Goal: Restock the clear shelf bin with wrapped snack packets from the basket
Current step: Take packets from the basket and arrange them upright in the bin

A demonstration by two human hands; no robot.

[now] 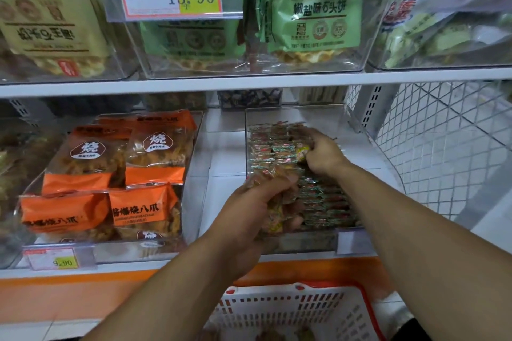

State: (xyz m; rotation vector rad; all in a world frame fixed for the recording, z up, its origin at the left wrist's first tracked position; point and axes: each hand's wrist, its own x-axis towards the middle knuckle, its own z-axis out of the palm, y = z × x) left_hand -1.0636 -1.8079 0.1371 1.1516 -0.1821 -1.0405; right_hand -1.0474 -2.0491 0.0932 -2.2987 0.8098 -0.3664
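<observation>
1. Clear shelf bin [357,124] is filling nicely, rows of snack packets [318,196] lining it.
2. Left hand [249,210] is clutching a bunch at the front; right hand [322,152] is pinching one deeper in.
3. Basket [291,310] below is showing few left, so restocking is looking nearly done.

1. Basket [291,310]: cut off by the bottom edge; contents blurred.
2. Left hand [250,214]: fingertips buried among the snack packets [277,216]; count indeterminable.
3. Price tag [52,257] on the lower shelf: small print illegible.
</observation>
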